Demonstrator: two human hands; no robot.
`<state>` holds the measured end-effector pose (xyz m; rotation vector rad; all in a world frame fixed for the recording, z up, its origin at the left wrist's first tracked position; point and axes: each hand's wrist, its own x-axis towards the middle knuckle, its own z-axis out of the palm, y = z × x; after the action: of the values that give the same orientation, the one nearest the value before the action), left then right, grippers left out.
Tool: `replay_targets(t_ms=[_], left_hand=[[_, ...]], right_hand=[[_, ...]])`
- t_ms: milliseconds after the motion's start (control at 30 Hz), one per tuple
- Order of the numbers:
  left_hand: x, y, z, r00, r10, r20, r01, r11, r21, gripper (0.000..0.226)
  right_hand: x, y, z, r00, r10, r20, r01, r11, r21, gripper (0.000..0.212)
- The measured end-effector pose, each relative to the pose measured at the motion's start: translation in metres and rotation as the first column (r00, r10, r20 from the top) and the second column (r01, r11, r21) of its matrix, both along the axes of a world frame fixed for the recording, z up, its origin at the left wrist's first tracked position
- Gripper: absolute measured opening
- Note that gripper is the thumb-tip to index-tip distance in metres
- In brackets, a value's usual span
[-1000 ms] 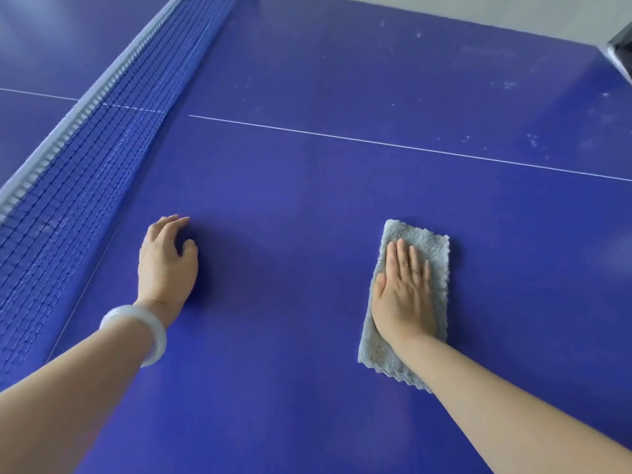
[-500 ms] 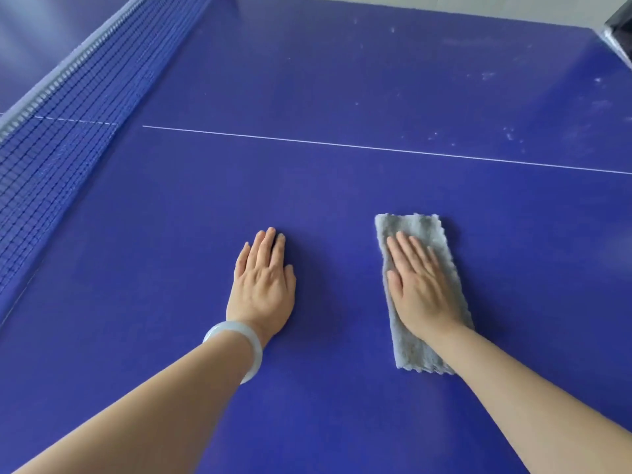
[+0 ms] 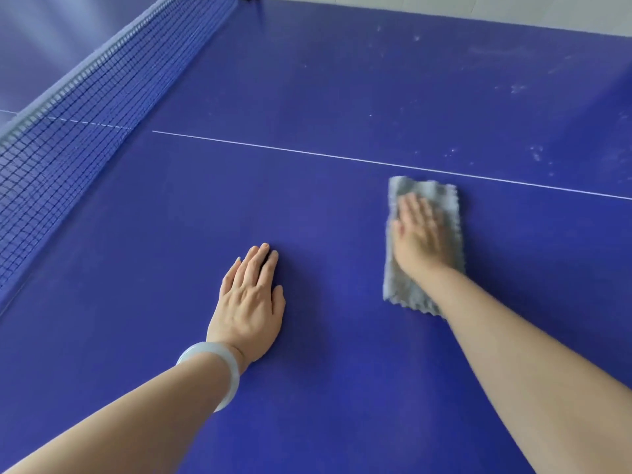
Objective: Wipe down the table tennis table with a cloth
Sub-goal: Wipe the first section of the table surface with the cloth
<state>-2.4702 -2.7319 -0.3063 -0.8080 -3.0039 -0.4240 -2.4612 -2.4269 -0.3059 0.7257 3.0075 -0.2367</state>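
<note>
Cloth (image 3: 431, 191) moved toward line (image 3: 307, 153) | right hand (image 3: 419, 236), blurred, seemingly flat atop | left hand (image 3: 251, 299) flat

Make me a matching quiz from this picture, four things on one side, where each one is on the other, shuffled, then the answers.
1 cloth
2 left hand
3 net
4 bangle

A standing along the left of the view
B under the right hand
C flat on the bare table
D round the left wrist

Pairs: 1-B, 2-C, 3-A, 4-D
</note>
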Motion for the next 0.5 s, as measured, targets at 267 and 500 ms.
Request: replay_targets(t_ms=[267, 500], left_hand=[[-0.001, 0.001, 0.002, 1.0, 0.002, 0.015, -0.002, 1.0, -0.005, 0.063], [-0.002, 0.001, 0.002, 1.0, -0.005, 0.015, 0.005, 1.0, -0.014, 0.066]], right_hand=[[-0.05, -0.087, -0.003, 0.974, 0.224, -0.041, -0.226, 0.972, -0.068, 0.057], [-0.037, 0.03, 0.006, 0.986, -0.168, -0.006, 0.168, 0.986, 0.011, 0.057]])
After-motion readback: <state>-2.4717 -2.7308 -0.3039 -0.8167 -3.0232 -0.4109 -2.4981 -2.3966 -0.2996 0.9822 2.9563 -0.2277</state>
